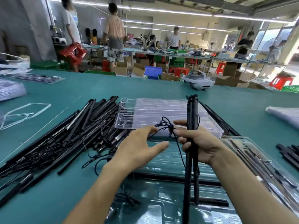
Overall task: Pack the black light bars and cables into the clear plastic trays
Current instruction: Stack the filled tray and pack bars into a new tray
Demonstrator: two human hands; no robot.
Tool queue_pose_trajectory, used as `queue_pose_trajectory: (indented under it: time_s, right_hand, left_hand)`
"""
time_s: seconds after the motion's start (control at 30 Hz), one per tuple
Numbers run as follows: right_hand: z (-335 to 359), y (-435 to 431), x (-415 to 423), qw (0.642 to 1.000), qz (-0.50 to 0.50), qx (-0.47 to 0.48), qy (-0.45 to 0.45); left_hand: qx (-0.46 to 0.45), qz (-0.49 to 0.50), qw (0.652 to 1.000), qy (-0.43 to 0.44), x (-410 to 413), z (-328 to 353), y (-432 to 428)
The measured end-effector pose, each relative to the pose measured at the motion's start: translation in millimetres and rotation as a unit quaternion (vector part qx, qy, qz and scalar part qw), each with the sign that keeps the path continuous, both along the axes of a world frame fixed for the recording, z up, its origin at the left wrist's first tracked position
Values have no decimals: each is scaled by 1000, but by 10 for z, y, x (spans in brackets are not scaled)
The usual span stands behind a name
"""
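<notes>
The right hand (200, 143) is wrapped tight around a small bunch of black light bars (191, 126), holding them almost straight up above a clear tray (161, 160) that lies flat on the green table (80, 88). A thin black cable (166, 126) hangs off the bars in a messy loop. The left hand (137, 149) is open, with its fingers spread, and it reaches for that loop — the fingertips are just beside it, but I cannot tell if they touch it.

A stack of more clear trays (153, 110) waits behind the hands. A big pile of loose bars and cables (64, 135) lies to the left. A filled tray (258, 159) sits to the right.

The job right now looks like tidying the cable so it will fit. To do it well, the right hand should keep the bars steady while the left hand pinches the loop and winds it small and neat. Pulling hard could make a knot — slow is better. Then the bars can go down flat into the long grooves, with the cable tucked beside them.
</notes>
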State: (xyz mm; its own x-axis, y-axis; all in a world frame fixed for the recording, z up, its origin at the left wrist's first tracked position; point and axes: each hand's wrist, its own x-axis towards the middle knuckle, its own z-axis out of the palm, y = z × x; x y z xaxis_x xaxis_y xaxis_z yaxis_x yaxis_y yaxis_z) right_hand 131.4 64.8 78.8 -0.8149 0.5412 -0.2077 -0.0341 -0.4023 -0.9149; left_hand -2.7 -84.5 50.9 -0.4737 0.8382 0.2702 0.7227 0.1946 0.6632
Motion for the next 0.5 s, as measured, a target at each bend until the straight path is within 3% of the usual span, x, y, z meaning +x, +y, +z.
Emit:
queue_pose_trajectory:
  time_s: [0.07,0.23,0.5]
  right_hand:
    - [-24,-43,-31,1000,2,2,11]
    - [-96,21,-66,998,-55,-41,6]
    - [-298,301,190,966,-188,-169,47]
  left_hand:
    - [52,16,999,0,21,-68,125]
    - [218,-24,962,-164,-92,-341,163]
    - [287,61,923,-248,-243,-460,-60]
